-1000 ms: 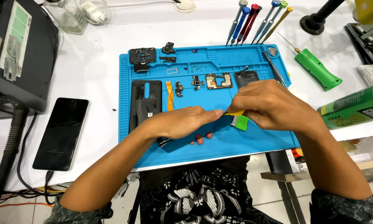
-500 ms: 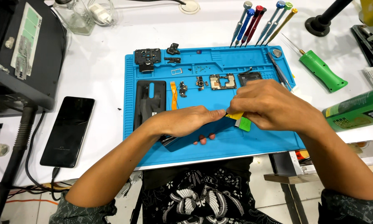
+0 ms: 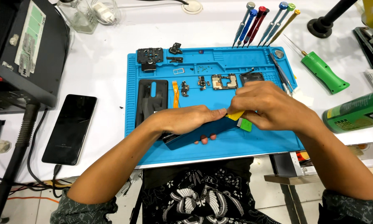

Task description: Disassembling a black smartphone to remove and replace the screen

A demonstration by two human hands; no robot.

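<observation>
left hand [image 3: 182, 119] lies palm-down over a dark phone body [image 3: 194, 135], clamping it flat to the blue mat [image 3: 253, 145]; fingertips show under the phone's near edge. right hand [image 3: 269, 105] is closed in a pinch on a yellow pick [image 3: 235, 115], its tip set at the phone's right end, just beside the left thumb. a green tab [image 3: 245, 124] sits under the right fingers, touching or nearly touching the phone; whether it is a second pick or a pull-tab cannot be told from this view.

the phone lies at the mat's near centre, tilted slightly, well apart from the parts laid out behind it: back cover [image 3: 152, 99], orange flex [image 3: 175, 93], board [image 3: 224, 81], camera frame [image 3: 149, 56]. tweezers [image 3: 280, 72] rest at the mat's right side. drivers [image 3: 265, 23] fan out beyond the far edge. a green-handled tool [image 3: 323, 72] and a green can [image 3: 354, 112] lie to the right; a second phone [image 3: 69, 127] lies on the white bench to the left.

step in hand, judged: prying at a seam or glued layer on the phone's right end. the next move would call for a shallow blade angle, light steady pressure, and firm hold-down by the left hand so the body does not slide.
</observation>
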